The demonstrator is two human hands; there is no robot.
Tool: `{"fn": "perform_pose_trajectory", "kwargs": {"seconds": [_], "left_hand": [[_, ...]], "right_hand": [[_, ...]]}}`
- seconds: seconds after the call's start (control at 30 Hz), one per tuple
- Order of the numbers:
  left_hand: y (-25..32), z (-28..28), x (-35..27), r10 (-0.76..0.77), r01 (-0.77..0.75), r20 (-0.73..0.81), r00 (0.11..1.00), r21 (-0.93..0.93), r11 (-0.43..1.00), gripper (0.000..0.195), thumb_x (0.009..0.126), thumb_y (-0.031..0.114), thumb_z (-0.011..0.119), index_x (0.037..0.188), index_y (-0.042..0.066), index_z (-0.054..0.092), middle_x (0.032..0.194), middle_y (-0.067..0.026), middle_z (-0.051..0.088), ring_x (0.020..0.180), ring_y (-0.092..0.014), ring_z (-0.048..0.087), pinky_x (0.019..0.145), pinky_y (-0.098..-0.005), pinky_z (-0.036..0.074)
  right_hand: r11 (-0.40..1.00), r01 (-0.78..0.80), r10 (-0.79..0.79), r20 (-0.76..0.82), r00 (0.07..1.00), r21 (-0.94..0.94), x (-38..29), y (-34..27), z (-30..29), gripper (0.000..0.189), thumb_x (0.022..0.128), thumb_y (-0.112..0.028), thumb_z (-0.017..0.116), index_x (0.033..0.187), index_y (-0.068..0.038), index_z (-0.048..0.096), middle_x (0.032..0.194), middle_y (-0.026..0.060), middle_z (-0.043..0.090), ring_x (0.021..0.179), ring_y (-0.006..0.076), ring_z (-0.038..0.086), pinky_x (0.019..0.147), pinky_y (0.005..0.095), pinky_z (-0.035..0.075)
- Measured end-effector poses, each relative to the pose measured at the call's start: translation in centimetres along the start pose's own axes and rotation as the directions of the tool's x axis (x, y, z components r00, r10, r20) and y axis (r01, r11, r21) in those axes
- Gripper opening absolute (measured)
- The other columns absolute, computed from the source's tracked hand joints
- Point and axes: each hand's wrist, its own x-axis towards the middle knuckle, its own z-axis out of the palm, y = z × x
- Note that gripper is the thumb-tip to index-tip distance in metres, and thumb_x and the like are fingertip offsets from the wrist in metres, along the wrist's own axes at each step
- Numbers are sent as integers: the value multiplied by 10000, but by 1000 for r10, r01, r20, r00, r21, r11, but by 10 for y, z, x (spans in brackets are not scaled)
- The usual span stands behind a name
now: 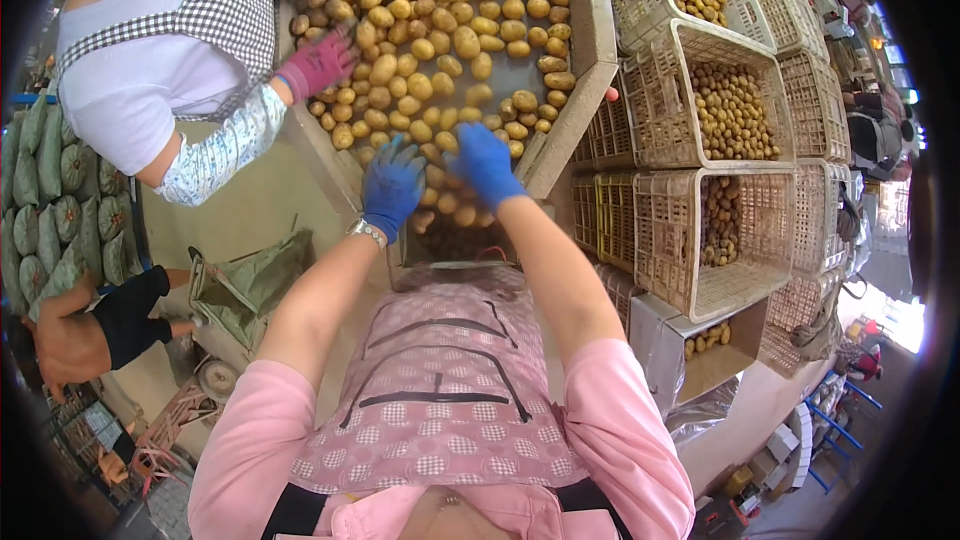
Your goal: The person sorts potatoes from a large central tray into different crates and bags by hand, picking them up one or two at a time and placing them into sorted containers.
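Observation:
Many yellow potatoes (466, 43) lie spread over a metal sorting table with raised sides (596, 7). My left hand (394, 184), in a blue work glove, rests on potatoes near the table's narrow front end, its fingers apart. To its right is my right hand (487, 165), also gloved in blue; it reaches down over the potatoes and is blurred. Its fingers look bent, and what lies under them is hidden. Between and below both hands, blurred potatoes (448, 202) are at the outlet, above a dark opening (442, 240) in front of my apron.
At the left, a co-worker's pink-gloved hands (319, 66) touch the potatoes. Plastic crates (712, 240) of potatoes are stacked at the right, above a cardboard box (720, 367). A green sack (251, 285), a hand cart (217, 379) and another person (97, 330) are at the left.

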Motion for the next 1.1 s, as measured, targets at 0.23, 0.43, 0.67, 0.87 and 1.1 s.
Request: {"fn": "perform_pose_trajectory", "kwargs": {"seconds": [0.23,0.43,0.67,0.87,1.1], "left_hand": [[2,-1,-7,3,-9,-68,998,-78,997,220,889,203,727,1090,117,744,1255,-69,705,1351,-362,547,1081,-516,471],[9,-1,-1,-3,2,-29,1000,-49,999,187,877,202,726,1045,121,737,1216,-51,694,1348,-353,545,1096,-515,461],[-8,11,-7,15,-38,-144,990,-159,987,195,893,177,719,1075,111,745,1208,-78,709,1366,-367,536,1129,-523,435],[-4,3,-13,-219,209,-285,933,-64,976,492,908,250,678,1361,72,602,1473,-190,543,1433,-413,444,1178,-561,361],[5,3,1,-296,291,-176,939,-53,955,790,864,369,746,1526,48,459,1570,-196,469,1449,-407,421,1213,-533,337]], "right_hand": [[415,-47,427,-149,892,909,-142,63,-109,355,941,-145,752,1273,-36,690,1128,27,713,962,116,653,826,266,549],[-346,516,635,-209,744,784,-163,197,-135,271,1035,-224,611,1227,-42,670,1012,76,670,883,154,639,816,304,551],[983,-137,156,-162,974,126,-25,-54,47,270,922,-228,677,1153,-88,679,1047,144,727,1021,328,723,843,454,584],[986,-23,52,-173,983,164,-29,-30,37,351,861,-347,758,1103,-112,661,1070,131,689,983,348,704,829,473,574],[130,435,713,-389,584,891,-152,189,-127,318,943,-280,753,1176,-80,672,1036,60,678,935,166,667,859,284,584]]}}
